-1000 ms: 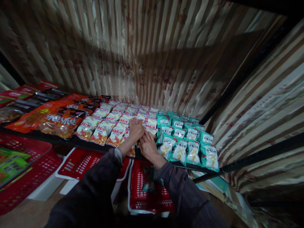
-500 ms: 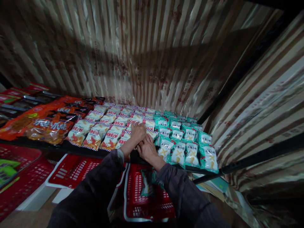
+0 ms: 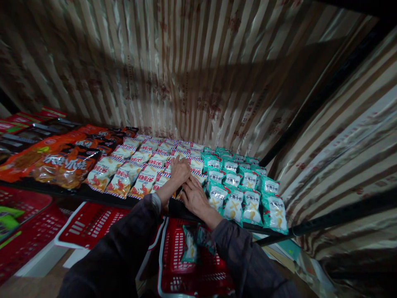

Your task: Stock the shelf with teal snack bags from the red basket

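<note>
My left hand point(image 3: 180, 171) is closed, its fingers curled down on a white snack bag point(image 3: 171, 167) with a striped edge, in the middle of the shelf. Just beside and nearer to me, my right hand point(image 3: 196, 198) lies with fingers stretched forward, touching the left hand and the bags at the front edge. What lies under the palms is hidden. Rows of white snack bags point(image 3: 144, 179) fill the shelf to the left of my hands. To their right stand rows of teal-and-white snack bags point(image 3: 233, 203).
Orange snack bags point(image 3: 70, 163) lie farther left on the black shelf point(image 3: 108, 198). Below, a red basket point(image 3: 182, 278) holds teal bags point(image 3: 190, 244), and more red baskets point(image 3: 89, 223) stand to the left. Striped sheeting point(image 3: 192, 70) hangs behind; a dark post point(image 3: 279, 142) rises at the right.
Both hands keep almost the same place among the bags, with my right hand shifted slightly. The view has moved a little, showing more of the basket below.
</note>
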`<state>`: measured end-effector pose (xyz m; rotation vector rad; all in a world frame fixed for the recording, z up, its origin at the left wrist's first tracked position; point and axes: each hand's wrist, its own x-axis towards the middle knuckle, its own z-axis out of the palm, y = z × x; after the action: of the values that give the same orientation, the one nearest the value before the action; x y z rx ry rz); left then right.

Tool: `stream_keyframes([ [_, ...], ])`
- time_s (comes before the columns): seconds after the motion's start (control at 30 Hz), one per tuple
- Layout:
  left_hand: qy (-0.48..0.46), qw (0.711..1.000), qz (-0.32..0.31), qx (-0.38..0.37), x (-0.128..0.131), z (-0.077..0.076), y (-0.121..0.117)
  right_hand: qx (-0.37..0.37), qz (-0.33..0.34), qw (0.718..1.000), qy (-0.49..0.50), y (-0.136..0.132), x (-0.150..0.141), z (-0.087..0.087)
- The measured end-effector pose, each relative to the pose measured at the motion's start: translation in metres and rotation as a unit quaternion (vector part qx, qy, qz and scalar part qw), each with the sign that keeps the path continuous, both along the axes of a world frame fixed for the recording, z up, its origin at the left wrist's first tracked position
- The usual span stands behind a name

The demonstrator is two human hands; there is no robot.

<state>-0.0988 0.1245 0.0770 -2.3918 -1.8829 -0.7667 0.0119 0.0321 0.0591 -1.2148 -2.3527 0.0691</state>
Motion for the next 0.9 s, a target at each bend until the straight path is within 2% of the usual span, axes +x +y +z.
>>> stream_keyframes([
  [0.1, 0.003, 1.0, 0.018, -0.006, -0.006, 0.004, 0.012, -0.005, -0.006, 1.0, -0.012, 0.011, 0.014, 0.015],
  [0.2, 0.012, 1.0, 0.023, -0.002, -0.008, 0.013, 0.028, -0.016, -0.007, 0.998, -0.067, 0.034, 0.028, 0.037],
  [0.3, 0.043, 0.999, 0.027, -0.013, -0.006, 0.023, 0.044, -0.008, -0.028, 0.991, -0.132, 0.06, 0.029, 0.058],
  [0.37, 0.063, 0.997, 0.019, -0.037, -0.004, 0.03, 0.055, -0.007, -0.047, 0.985, -0.167, 0.075, 0.023, 0.065],
  [0.5, 0.071, 0.993, 0.018, -0.09, -0.004, 0.038, 0.073, -0.024, -0.095, 0.978, -0.185, 0.098, 0.013, 0.064],
  [0.63, 0.064, 0.992, 0.026, -0.104, 0.0, 0.041, 0.086, -0.053, -0.159, 0.972, -0.163, 0.115, 0.021, 0.057],
  [0.9, 0.039, 0.993, 0.034, -0.104, 0.013, 0.036, 0.092, -0.052, -0.162, 0.971, -0.168, 0.14, 0.034, 0.056],
])
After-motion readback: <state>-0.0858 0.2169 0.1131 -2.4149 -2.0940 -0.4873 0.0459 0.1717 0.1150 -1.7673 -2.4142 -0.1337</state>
